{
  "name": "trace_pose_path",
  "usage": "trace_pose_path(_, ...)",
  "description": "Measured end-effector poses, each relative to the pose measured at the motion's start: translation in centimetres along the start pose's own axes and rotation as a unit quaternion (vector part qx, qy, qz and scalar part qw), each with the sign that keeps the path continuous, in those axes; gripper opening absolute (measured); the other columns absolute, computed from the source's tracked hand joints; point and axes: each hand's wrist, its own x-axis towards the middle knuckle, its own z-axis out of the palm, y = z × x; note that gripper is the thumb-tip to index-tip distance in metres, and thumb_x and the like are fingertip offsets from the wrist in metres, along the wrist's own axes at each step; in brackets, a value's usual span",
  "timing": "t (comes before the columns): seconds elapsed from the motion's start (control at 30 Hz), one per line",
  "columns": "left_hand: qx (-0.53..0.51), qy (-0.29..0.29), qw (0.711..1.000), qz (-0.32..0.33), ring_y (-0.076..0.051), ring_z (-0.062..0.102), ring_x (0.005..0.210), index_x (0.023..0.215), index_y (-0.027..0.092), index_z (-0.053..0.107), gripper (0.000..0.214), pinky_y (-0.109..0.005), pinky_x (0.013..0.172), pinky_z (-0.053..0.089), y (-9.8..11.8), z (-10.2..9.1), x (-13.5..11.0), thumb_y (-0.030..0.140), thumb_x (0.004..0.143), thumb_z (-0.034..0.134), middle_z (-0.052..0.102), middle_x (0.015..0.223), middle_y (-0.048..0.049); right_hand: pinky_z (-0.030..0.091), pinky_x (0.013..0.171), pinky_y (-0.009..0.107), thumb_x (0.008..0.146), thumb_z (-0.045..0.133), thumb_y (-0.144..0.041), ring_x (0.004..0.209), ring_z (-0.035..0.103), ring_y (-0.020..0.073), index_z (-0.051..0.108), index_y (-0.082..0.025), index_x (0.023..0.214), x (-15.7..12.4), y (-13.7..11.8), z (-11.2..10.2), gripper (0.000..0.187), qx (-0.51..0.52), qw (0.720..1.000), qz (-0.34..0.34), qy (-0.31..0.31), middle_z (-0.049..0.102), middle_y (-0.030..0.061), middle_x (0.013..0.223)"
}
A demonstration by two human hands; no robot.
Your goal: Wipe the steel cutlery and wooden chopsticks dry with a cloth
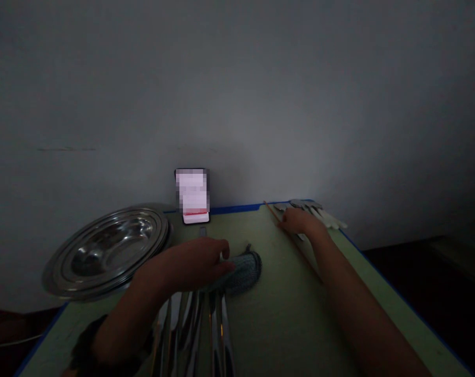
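Note:
My left hand (194, 264) rests on a grey-blue cloth (243, 269) at the middle of the green table (284, 324), its fingers curled over the cloth's near edge. Beneath my left forearm lie several long shiny metal utensils (206, 330), side by side. My right hand (300, 221) reaches to the far right of the table, fingers closed at a pile of spoons with pale handles (319, 212). A thin wooden stick (292, 241) runs under that hand. What the right fingers hold is too dark to make out.
A stack of shiny steel bowls (104, 254) stands at the table's far left. A phone (192, 195) leans lit against the white wall at the back. The table has a blue edge (237, 208). The room is dim.

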Motion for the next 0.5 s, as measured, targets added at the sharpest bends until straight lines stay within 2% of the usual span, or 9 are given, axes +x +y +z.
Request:
trace_pose_path(0.13,0.001,0.000,1.000,-0.001,-0.020,0.061,0.078,0.099,0.019,0.060,0.035,-0.029,0.064,0.043,-0.03,0.02,0.03,0.044,0.087,0.039,0.067,0.094,-0.0092,0.045,0.083,0.032,0.084,0.053,-0.035,0.095,0.062,0.0222,0.066,-0.012,0.097,0.33,0.24,0.21,0.030,0.000,1.000,0.009,-0.002,0.066,0.0148,0.099)
trace_pose_path(0.3,-0.001,0.002,1.000,0.002,-0.020,0.061,0.077,0.098,0.019,0.061,0.035,-0.028,0.063,0.043,-0.01,0.08,0.08,0.044,0.087,0.040,0.067,0.091,-0.0089,0.049,0.082,0.041,0.088,0.052,-0.035,0.095,0.059,0.0188,0.055,-0.015,0.112,0.76,0.43,0.41,0.031,-0.005,1.000,0.023,-0.008,0.058,0.0083,0.112)
trace_pose_path(0.5,-0.013,0.004,1.000,-0.002,-0.020,0.062,0.076,0.098,0.019,0.061,0.036,-0.028,0.062,0.043,-0.01,0.07,-0.01,0.045,0.086,0.040,0.067,0.089,-0.0086,0.047,0.080,0.033,0.084,0.050,-0.034,0.095,0.063,0.0251,0.067,-0.010,0.097,0.67,0.25,0.31,0.032,0.001,0.999,0.040,0.016,0.067,0.0181,0.100)
